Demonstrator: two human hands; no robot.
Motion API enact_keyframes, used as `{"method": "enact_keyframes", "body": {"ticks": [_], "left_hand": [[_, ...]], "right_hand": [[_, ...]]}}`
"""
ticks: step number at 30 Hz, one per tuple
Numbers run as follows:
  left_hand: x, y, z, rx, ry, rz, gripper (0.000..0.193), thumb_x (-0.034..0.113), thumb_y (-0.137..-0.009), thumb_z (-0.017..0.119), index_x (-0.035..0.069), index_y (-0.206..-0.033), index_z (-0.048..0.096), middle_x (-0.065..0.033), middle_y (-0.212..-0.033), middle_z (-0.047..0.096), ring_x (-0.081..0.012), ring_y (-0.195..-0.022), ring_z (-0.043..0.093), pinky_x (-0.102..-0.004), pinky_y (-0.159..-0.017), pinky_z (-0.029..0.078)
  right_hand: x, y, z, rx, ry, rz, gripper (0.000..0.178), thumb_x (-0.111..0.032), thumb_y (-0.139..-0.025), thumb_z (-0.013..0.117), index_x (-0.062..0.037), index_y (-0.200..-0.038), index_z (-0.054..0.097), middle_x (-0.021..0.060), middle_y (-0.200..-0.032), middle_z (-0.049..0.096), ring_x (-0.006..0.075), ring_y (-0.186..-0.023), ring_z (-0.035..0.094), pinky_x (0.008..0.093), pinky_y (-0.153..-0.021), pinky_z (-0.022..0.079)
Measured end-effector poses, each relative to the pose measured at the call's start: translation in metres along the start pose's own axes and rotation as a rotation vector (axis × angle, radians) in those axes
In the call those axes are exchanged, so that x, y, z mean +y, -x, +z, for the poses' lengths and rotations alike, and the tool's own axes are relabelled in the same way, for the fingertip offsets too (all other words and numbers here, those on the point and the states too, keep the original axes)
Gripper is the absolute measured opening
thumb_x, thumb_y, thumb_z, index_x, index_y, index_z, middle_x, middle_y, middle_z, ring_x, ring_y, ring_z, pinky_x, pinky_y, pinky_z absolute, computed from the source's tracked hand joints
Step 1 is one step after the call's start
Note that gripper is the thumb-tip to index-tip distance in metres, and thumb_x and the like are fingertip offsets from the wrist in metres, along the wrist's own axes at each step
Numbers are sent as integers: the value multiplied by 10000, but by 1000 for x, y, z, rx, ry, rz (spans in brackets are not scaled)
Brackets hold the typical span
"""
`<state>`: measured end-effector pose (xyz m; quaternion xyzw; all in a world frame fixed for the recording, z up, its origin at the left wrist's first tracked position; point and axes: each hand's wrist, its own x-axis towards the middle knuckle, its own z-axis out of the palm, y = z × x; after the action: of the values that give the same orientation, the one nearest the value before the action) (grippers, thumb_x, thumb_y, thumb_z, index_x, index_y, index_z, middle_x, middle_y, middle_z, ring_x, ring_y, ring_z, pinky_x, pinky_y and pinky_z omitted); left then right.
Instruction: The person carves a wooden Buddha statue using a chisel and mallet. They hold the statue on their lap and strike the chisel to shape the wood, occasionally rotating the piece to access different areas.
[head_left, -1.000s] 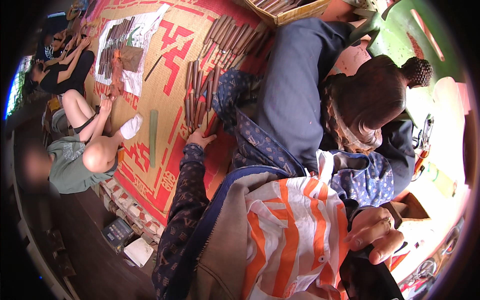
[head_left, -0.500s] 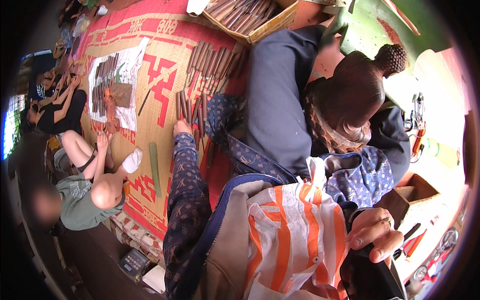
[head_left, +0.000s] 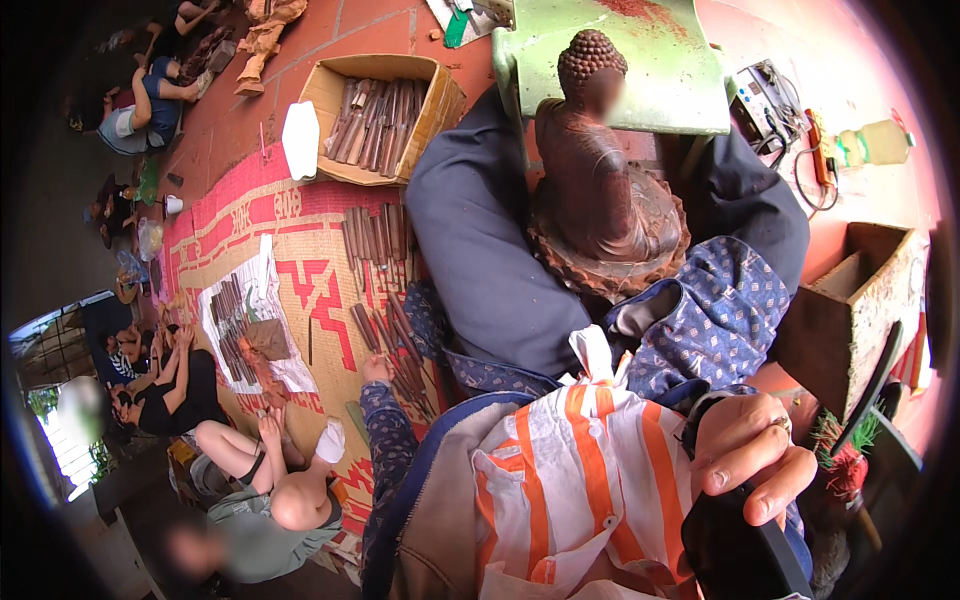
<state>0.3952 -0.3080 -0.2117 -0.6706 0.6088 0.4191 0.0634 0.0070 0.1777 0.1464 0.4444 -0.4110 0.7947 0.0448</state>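
My left hand (head_left: 378,368) is low over the woven mat at the near end of a loose group of wood-handled carving chisels (head_left: 408,350). Its fingers look curled; whatever they may hold is too small to make out. Beside my striped shirt, my right hand (head_left: 750,455) has its fingers bent over the edge of a smooth black object (head_left: 735,545), whose kind I cannot tell. A dark carved wooden Buddha statue (head_left: 600,215) sits upright between my legs on a blue patterned cloth (head_left: 710,330), facing right.
More chisels (head_left: 375,240) lie in a row beyond, and others fill a cardboard box (head_left: 435,130). A green plastic chair (head_left: 640,75) stands behind the statue. At right are a wooden box (head_left: 840,330) and a power strip (head_left: 822,150). Other people (head_left: 270,530) sit along the mat at left.
My view has swung, bringing the whole chisel box and green chair into sight. The statue now shows upright, its head turned right. My left hand stays by the chisels; my right keeps its grip.
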Motion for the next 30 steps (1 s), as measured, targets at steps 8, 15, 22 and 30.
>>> {"method": "enact_keyframes", "body": {"ticks": [8,15,22,30], "left_hand": [[84,72,-1,-410,871,53,128,108,-938,560,82,-1059,590,-54,-907,645,-125,-795,624,-256,-675,538],[337,203,39,-418,630,737,109,132,-913,618,57,-966,559,-107,-923,664,-178,-830,676,-251,-691,569],[461,328,105,-541,321,1164,169,97,-920,598,-17,-984,490,-250,-952,662,-277,-834,692,-296,-711,581],[491,360,143,-417,253,1332,128,81,-951,536,-37,-994,512,-247,-981,657,-316,-885,684,-309,-701,597]], "right_hand": [[-3,13,-8,226,130,-209,181,-176,-800,737,-85,-940,665,-16,-1068,598,149,-755,653,233,-527,500],[-3,18,-15,372,289,-315,236,-144,-784,749,-109,-1007,681,-18,-1101,591,126,-764,649,205,-537,494],[-7,35,-28,465,293,-277,270,-155,-774,758,-120,-1030,682,-26,-1132,588,111,-778,646,196,-542,486],[-5,49,-35,514,325,-248,339,-166,-751,783,-133,-1071,675,-37,-1152,584,107,-805,645,191,-556,482]]}}
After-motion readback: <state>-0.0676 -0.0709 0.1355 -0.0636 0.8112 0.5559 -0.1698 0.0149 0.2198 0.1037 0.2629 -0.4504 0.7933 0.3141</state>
